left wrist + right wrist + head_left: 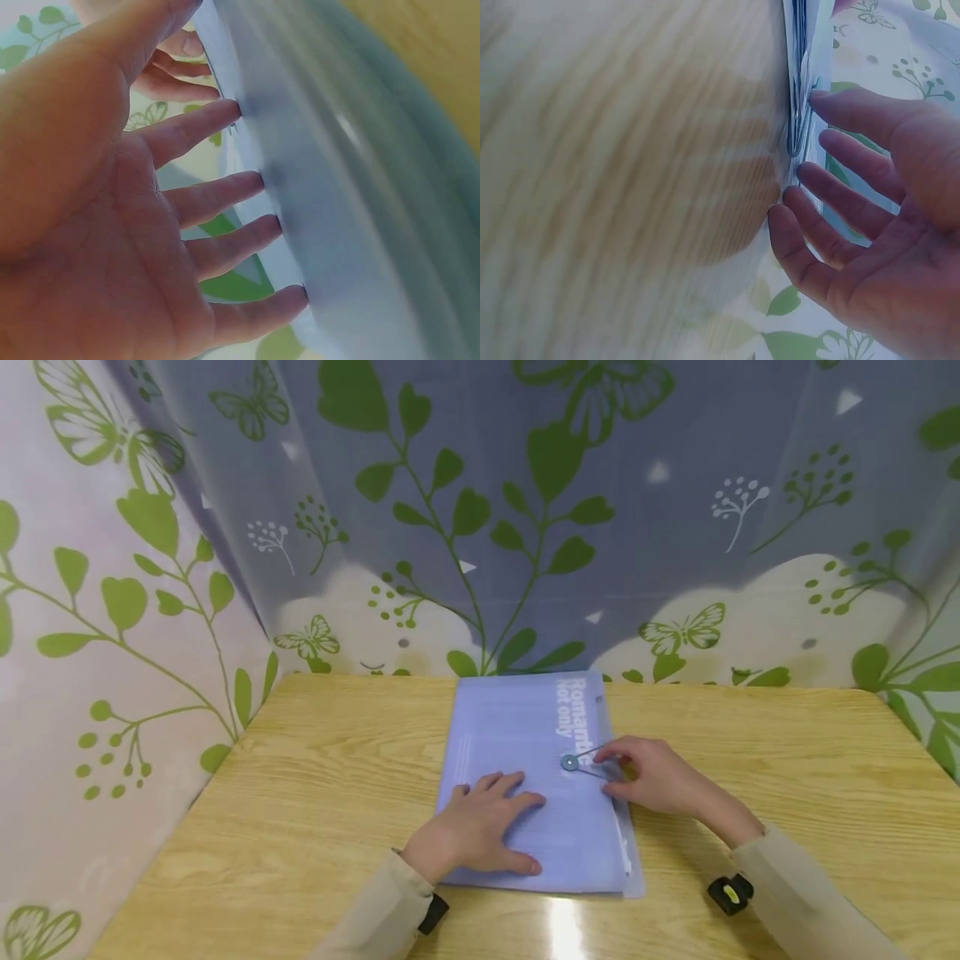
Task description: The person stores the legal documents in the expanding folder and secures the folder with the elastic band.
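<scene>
A lilac plastic document folder (517, 727) lies on the table, with white lettering along its right side. A round blue-grey button (570, 762) sits near its right edge, and a thin cord (588, 751) runs from the button round that edge. My left hand (480, 827) rests on the folder's cover with fingers spread; the left wrist view shows its fingertips (292, 300) against the cover. At the right edge, my right hand (656, 777) touches the cord, thumb and fingers apart. In the right wrist view, the cord loops round the layered edge (801, 75) beside the thumb.
A wood-grain table (322, 777) carries the folder. Behind it hangs a blue-grey curtain (660, 543) printed with leaves and butterflies, and a pale patterned sheet (90, 693) hangs at the left. Dark straps (729, 893) are worn near both sleeve cuffs.
</scene>
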A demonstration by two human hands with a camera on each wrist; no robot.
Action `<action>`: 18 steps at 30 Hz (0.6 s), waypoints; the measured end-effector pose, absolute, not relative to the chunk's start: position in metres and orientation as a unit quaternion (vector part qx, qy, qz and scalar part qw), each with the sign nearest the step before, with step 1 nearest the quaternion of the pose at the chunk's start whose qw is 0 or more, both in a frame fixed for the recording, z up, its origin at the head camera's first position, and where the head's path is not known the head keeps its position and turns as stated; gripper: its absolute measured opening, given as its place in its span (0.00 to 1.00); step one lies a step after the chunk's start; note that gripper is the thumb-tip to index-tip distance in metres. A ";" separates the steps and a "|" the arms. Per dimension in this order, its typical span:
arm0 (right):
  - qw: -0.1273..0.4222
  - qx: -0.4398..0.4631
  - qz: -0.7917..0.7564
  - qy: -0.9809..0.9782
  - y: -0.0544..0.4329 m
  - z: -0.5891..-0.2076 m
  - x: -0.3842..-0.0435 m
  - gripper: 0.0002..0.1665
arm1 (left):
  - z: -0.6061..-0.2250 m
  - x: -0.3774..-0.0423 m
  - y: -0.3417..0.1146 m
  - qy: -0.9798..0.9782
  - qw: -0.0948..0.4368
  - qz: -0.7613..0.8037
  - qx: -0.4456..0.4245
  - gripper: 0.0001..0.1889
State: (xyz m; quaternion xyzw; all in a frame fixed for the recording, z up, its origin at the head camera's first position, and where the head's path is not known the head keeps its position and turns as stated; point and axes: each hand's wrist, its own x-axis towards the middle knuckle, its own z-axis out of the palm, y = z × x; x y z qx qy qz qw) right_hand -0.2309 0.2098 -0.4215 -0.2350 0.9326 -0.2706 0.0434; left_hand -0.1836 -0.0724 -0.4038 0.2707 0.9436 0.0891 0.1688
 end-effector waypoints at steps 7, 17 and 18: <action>0.041 -0.233 -0.271 0.933 0.212 -0.423 -0.229 0.17 | -0.406 -0.190 -0.071 0.940 0.177 0.091 0.276 0.44; 0.026 -0.246 -0.251 0.936 0.213 -0.419 -0.226 0.16 | -0.405 -0.200 -0.072 0.932 0.191 0.106 0.290 0.44; 0.026 -0.245 -0.252 0.936 0.213 -0.419 -0.226 0.16 | -0.405 -0.200 -0.071 0.932 0.191 0.105 0.289 0.44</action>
